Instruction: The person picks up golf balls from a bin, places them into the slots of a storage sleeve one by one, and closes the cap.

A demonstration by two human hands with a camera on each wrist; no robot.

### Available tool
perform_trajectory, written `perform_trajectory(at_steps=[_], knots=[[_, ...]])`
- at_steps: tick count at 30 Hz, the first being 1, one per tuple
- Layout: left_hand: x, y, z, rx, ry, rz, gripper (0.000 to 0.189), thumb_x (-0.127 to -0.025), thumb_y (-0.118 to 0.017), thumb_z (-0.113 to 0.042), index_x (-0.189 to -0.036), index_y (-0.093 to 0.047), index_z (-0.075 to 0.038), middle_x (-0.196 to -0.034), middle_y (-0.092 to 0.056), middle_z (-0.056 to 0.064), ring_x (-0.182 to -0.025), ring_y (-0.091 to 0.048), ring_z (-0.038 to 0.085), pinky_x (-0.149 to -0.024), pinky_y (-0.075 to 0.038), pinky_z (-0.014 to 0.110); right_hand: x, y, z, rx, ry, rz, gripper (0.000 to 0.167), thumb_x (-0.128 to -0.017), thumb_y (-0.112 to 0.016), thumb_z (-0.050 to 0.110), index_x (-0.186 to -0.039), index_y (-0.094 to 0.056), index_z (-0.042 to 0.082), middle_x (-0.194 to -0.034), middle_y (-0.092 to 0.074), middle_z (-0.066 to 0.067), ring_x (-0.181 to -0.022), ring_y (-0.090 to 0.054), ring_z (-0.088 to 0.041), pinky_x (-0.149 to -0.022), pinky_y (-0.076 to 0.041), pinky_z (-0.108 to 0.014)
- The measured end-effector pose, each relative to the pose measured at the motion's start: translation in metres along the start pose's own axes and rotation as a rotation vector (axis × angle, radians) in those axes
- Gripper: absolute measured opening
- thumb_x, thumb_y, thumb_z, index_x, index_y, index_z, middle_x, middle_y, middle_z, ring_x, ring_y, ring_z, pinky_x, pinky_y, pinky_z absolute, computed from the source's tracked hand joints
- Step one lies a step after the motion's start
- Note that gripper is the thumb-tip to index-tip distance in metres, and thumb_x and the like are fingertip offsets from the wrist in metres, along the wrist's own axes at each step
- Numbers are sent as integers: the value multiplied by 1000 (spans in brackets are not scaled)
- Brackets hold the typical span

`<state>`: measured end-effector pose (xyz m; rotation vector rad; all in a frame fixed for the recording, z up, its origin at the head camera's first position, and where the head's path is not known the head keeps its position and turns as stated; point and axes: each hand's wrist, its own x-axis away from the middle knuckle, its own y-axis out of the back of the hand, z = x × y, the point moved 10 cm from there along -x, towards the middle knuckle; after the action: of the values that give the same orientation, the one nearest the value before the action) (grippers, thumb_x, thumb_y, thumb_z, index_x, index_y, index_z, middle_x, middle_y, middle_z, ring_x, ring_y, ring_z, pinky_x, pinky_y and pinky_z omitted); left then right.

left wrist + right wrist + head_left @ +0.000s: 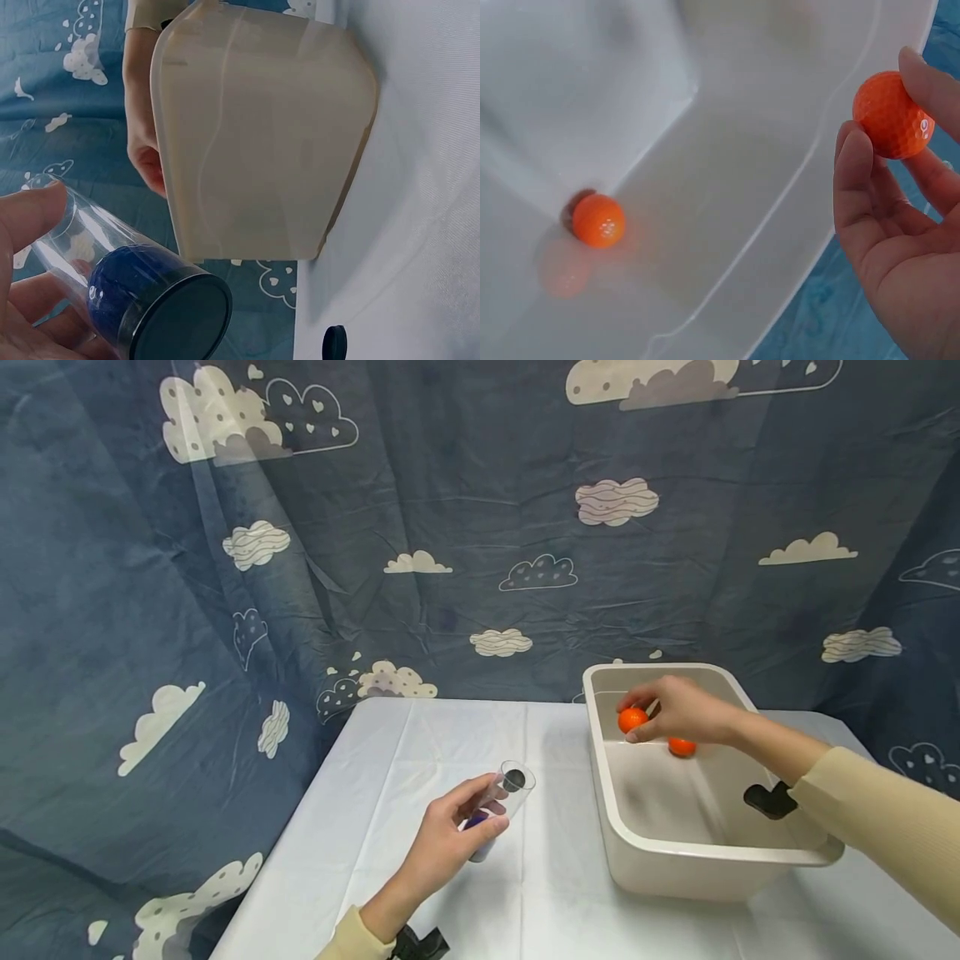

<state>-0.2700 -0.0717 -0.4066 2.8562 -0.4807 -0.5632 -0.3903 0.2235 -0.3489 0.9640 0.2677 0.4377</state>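
Note:
My left hand point(446, 835) grips a clear tube point(513, 803), tilted, with its open end facing up and away. Inside the tube, near its dark base point(184, 322), sits a dark blue ball point(131, 283). My right hand point(681, 710) pinches an orange golf ball point(891, 114) between thumb and fingertips, over the far left part of a white plastic bin point(720, 852). A second orange golf ball point(598, 220) lies on the bin's floor in a corner. On the table, a small black disc point(335, 343) shows near the tube, seen through its mouth in the head view.
The bin stands on the right of a table covered with a white cloth point(405, 760). A dark blue curtain point(450, 610) with cloud prints hangs behind the table and along its left side. The bin's near rim rises beneath my right forearm.

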Motion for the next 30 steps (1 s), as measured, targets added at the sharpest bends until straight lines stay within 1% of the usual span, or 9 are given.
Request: perform_trajectory(at_steps=[4,8,12,17,19,25,27,28,30], knots=[[0,0,0,5,1,2,49,-94,-74,-14,-140,-58,-15,-118,-69,-3,-112,-64,21,-95,-52,37,4,7,9,-20,21,-32,40,-80,-88,21,-116,-74,12,-101,-71,1,-88,-64,-23,-78,-54,-36],[0,0,0,6,-1,4,50,-94,-74,-14,-141,-57,-11,-120,-68,0,-114,-64,20,-95,-52,38,7,13,17,-9,31,-63,39,-79,-89,25,-114,-74,16,-99,-71,3,-86,-65,-21,-78,-54,-35],[0,1,0,14,6,5,50,-94,-74,-15,-141,-57,-13,-122,-68,5,-115,-63,19,-96,-52,38,10,17,25,11,40,-85,39,-78,-89,28,-113,-74,20,-97,-70,5,-84,-65,-19,-78,-53,-35],[1,1,1,19,12,3,50,-94,-74,-15,-142,-57,-13,-122,-68,6,-115,-63,19,-96,-52,35,15,21,36,57,50,-123,39,-78,-89,24,-114,-74,19,-95,-70,5,-79,-63,-18,-75,-52,-35],[2,0,1,23,13,2,50,-94,-74,-16,-141,-57,-14,-121,-68,4,-115,-64,19,-95,-52,34,17,21,42,71,53,-134,40,-78,-90,26,-114,-74,20,-95,-69,5,-78,-63,-17,-74,-51,-36],[1,0,0,26,6,-5,49,-94,-74,-18,-140,-58,-18,-118,-69,-1,-113,-65,23,-95,-52,39,23,17,65,48,68,-133,46,-76,-90,37,-117,-74,20,-95,-70,6,-77,-63,-15,-72,-52,-35],[1,0,0,27,6,-8,49,-94,-74,-20,-140,-59,-18,-118,-70,-1,-113,-65,25,-95,-52,42,24,15,72,38,75,-134,47,-76,-90,37,-117,-74,21,-95,-70,7,-77,-63,-14,-71,-53,-34],[1,-1,0,27,6,-7,49,-94,-74,-20,-140,-59,-18,-119,-70,1,-112,-65,26,-95,-52,43,25,14,75,27,75,-133,47,-76,-90,36,-118,-74,21,-94,-70,7,-77,-63,-14,-68,-53,-34],[1,-1,0,33,9,-4,49,-94,-75,-20,-140,-59,-19,-120,-69,4,-113,-65,27,-95,-52,41,26,11,81,24,84,-132,45,-76,-90,34,-116,-74,24,-95,-69,7,-78,-64,-14,-67,-53,-33]])
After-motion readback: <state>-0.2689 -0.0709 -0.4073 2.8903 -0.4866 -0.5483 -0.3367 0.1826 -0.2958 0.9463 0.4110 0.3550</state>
